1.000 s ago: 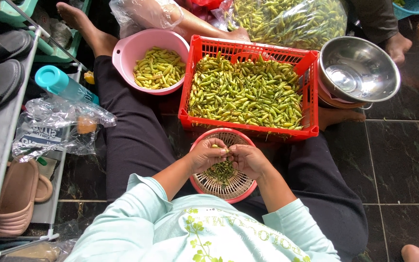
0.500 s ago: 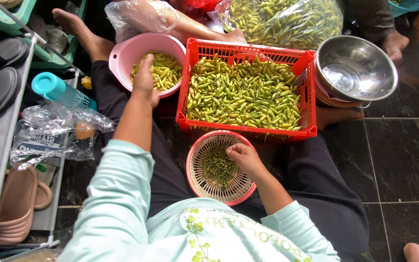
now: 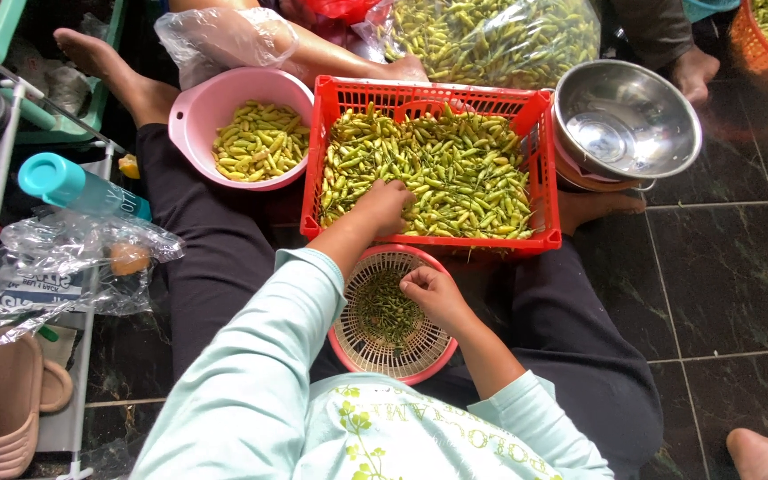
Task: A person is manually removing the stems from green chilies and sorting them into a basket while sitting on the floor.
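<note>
A red plastic crate full of green and yellow chili peppers stands in front of my crossed legs. My left hand reaches into its near edge, fingers curled down into the peppers. In my lap sits a small pink-rimmed woven basket holding green stems. My right hand hovers over its upper right rim, thumb and fingers pinched together; nothing shows between them. A pink bowl of stemmed yellow-green peppers stands left of the crate.
A steel bowl sits right of the crate, and a big clear bag of peppers lies behind it. A teal bottle, a crumpled plastic bag and sandals are on the left. Another person's foot shows at bottom right.
My left hand went from the small basket to the pink bowl, then swung right into the red crate. My right hand stayed over the basket.
</note>
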